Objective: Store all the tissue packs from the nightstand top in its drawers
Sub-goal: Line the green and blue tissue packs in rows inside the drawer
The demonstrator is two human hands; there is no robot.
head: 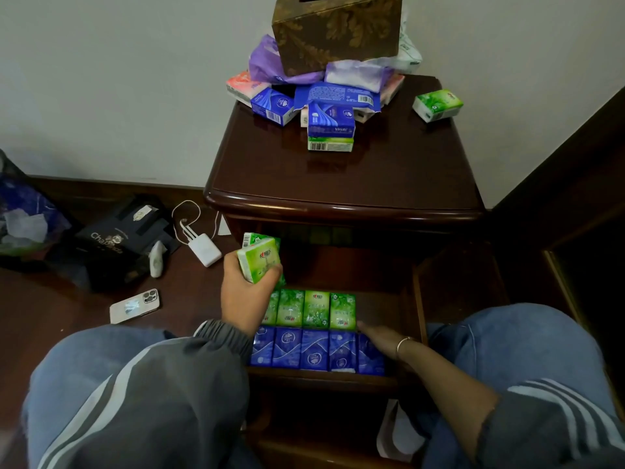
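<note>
My left hand (pixel 244 292) grips two green tissue packs (pixel 259 260) above the left side of the open drawer (pixel 389 309). Inside the drawer stand a row of green packs (pixel 313 309) and, in front of it, a row of blue packs (pixel 314 350). My right hand (pixel 380 338) lies flat in the drawer, fingers touching the right end of both rows, holding nothing. On the dark nightstand top (pixel 338 177) a heap of blue, pink, purple and green packs (pixel 324 106) lies at the back, and a single green pack (pixel 437 104) sits at the right.
A brown patterned tissue box (pixel 338 28) rests on the heap. On the floor to the left lie a phone (pixel 135 305), a white charger with cable (pixel 203 248), a black box (pixel 118 242) and a bag (pixel 23 221). My knees flank the drawer.
</note>
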